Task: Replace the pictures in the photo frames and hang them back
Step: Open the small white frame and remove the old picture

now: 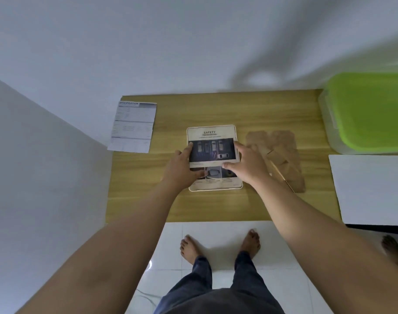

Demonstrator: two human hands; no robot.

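Photo frame [215, 158] lies flat on our wooden counter [216, 207], long axis running away from us, SAFETY heading at its far end. Our left hand [182, 167] and right hand [245, 165] press spread fingers on its picture, gripping nothing. Farther left lies a specification sheet [133, 126].

Photo frame [215, 158] lies flat on wooden desk [261, 114], a "SAFETY" sheet in it. Left hand [182, 169] and right hand [248, 165] press its sides, fingers [237, 147] spread. Brown backing board [281, 155] just right; spec sheet [133, 126] far left.
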